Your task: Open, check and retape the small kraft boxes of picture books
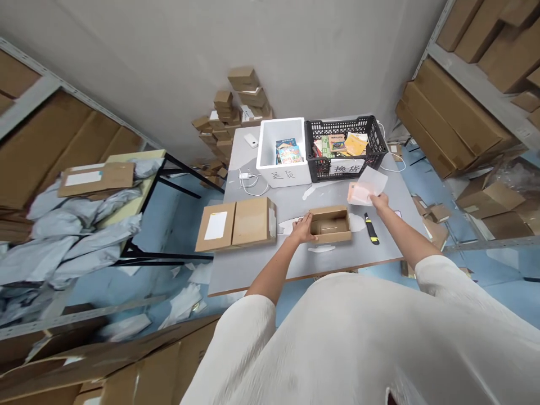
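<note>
White sleeves nearest. Left hand (302,229) grips opened small carton (331,224), mid-table, looking emptied; right hand (379,201) pinches pink packet and sheet (366,188) just beyond. Utility knife (372,229) lies right; sorting into far bins (283,151) outstanding.

We can read two handwritten signs, both beyond the right hand (381,201). The white foam box (281,149) carries two dark characters on its front wall, which we take to be 退货, though they are small. The white card (347,167) on the front of the black crate (343,147), just past that hand, reads 换货. The label (216,225) on the flat carton (236,224) left of the left hand (303,229) is too faint for us to read.
</note>
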`<state>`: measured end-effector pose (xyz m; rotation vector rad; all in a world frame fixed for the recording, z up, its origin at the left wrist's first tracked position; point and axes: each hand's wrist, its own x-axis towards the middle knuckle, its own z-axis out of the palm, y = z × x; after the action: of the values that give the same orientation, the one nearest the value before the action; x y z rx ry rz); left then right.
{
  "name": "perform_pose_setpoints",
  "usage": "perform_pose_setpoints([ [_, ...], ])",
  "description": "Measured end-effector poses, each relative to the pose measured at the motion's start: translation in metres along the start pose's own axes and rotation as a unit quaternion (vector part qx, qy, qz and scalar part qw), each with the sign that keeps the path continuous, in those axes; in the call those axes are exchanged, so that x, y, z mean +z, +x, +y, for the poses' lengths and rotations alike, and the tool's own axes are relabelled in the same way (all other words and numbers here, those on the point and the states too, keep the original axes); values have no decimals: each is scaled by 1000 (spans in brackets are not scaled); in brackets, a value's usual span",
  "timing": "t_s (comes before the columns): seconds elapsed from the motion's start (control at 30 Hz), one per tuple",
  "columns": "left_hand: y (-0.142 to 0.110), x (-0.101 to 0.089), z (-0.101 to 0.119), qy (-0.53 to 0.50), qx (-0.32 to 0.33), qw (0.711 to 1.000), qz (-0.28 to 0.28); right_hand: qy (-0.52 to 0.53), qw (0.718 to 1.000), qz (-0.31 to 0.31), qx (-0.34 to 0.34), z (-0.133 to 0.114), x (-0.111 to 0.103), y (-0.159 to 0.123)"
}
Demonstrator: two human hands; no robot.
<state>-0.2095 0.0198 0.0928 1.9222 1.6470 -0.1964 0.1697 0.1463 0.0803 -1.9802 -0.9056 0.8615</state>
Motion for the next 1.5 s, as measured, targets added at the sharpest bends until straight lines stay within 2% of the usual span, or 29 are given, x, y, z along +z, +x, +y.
perform_pose_setpoints([
  [0.07,0,1,1,7,-9,1000,-3,-3,998,19,53,25,5,-6],
  [0.2,0,3,1,14,-21,1000,-11,-3,993,-19,114,60,17,-15],
  [0.37,-1,4,0,11,-24,1000,-13,12,983,-35,179,83,27,-23],
  [0.5,1,6,-2,10,-22,1000,-9,-88,978,-55,179,91,22,-26],
  [0.63,3,8,-5,3,-13,1000,-4,-183,973,-64,129,83,9,-33],
  [0.7,4,9,-6,-2,-7,1000,2,-210,974,-38,73,77,3,-40],
  [0.77,5,9,-7,-5,-3,1000,8,-208,977,-44,-8,70,-2,-49],
  [0.8,6,10,-7,-5,-2,1000,10,-195,977,-76,-52,67,-3,-55],
  [0.87,7,10,-7,-3,1,1000,12,-157,960,-190,-134,64,-2,-68],
  [0.97,8,11,-7,-2,11,1000,17,-125,896,-360,-229,64,4,-90],
  [1.03,7,14,-6,-5,21,1000,22,-149,863,-405,-263,66,11,-103],
  [1.1,3,16,-5,-9,38,999,34,-190,857,-397,-269,66,17,-113],
  [1.17,-2,18,-4,-8,55,997,53,-223,863,-367,-267,63,20,-118],
  [1.27,-9,12,-4,-6,65,994,83,-230,868,-340,-280,52,19,-116],
  [1.4,-14,-13,-11,-2,76,989,130,-192,872,-329,-308,27,18,-106],
  [1.5,-14,-34,-22,11,63,986,155,-175,874,-319,-322,7,32,-102],
])
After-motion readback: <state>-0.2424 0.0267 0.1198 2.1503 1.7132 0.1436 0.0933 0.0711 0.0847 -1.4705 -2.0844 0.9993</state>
